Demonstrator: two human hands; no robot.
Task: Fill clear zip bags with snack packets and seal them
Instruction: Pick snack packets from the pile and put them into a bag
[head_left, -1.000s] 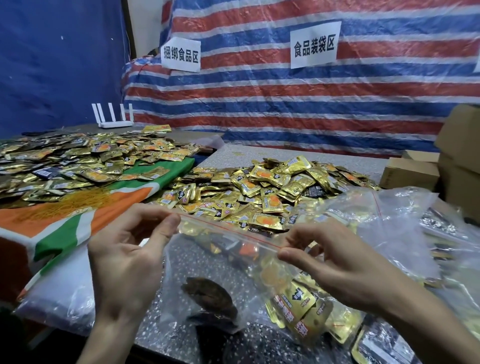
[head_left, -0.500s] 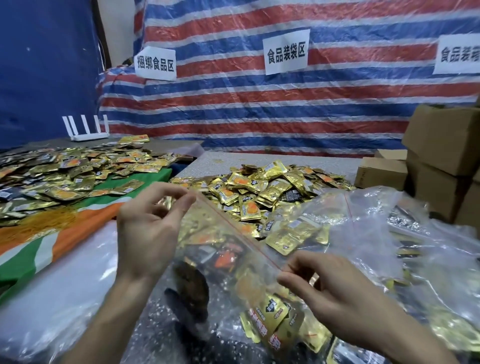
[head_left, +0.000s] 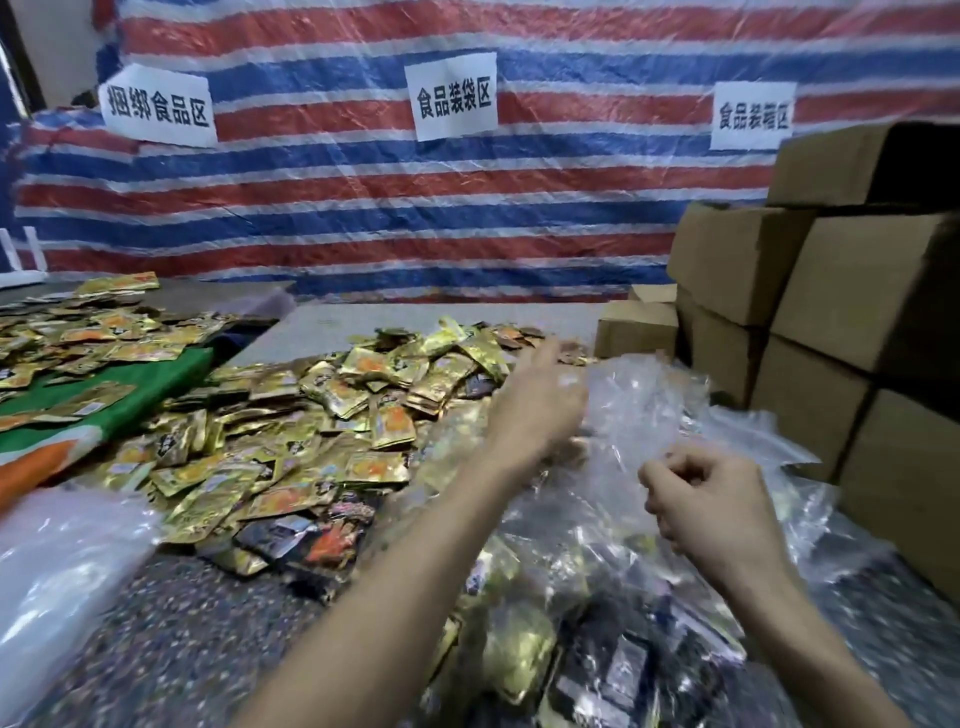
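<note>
On the speckled worktop, right of the heaped gold snack packets, a crumpled clear zip bag is touched by the left hand, fingers too blurred to call tbh. The right hand is seen just beside it with fingers curled tight; whether plastic is pinched can't be told. Filled bags are piled underneath.

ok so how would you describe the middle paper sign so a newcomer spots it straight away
On the red, white and blue striped tarp across the back wall hang three white paper sheets. Take the middle sign, straight above the packet pile. It hangs highest of the three and alone reads 食品装袋区.
</note>
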